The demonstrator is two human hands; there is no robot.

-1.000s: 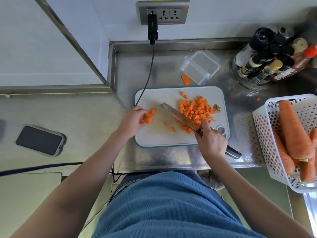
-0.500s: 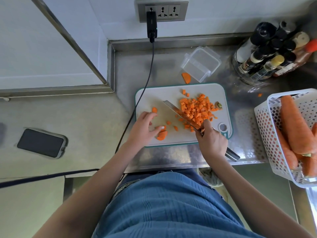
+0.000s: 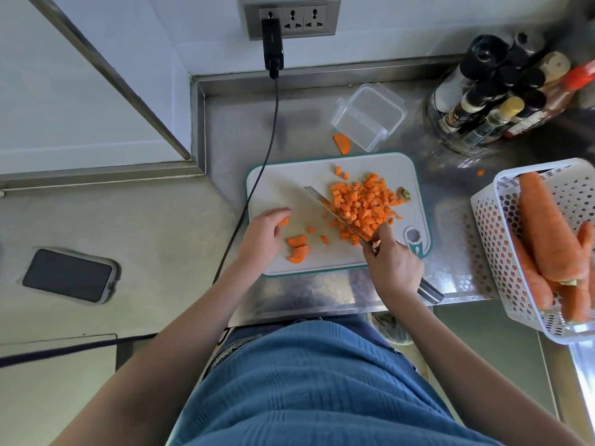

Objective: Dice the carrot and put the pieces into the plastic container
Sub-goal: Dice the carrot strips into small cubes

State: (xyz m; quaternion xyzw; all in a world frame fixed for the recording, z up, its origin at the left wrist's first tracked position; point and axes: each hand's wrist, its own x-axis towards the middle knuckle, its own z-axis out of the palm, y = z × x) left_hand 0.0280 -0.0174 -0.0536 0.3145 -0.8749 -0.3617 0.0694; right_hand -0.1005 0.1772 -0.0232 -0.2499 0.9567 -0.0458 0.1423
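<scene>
Hands: right hand (image 3: 393, 264) grips knife (image 3: 338, 215); left hand (image 3: 264, 234) pinches carrot piece (image 3: 284, 222), uncut carrot slices (image 3: 297, 249) just beside left hand, nearer it than the blade.

My steel counter (image 3: 289, 101) carries the cutting board (image 3: 283, 178), plastic container (image 3: 370, 115) behind it, a stray carrot slice (image 3: 342, 143), bottle cluster (image 3: 502, 94), white basket (image 3: 492, 226). Phone (image 3: 69, 275) lies on the grey surface (image 3: 154, 226) left.

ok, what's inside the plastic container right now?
The plastic container looks empty: no carrot shows through its clear walls. The diced carrot is all on the cutting board. One slice lies on the counter beside the container.
</scene>
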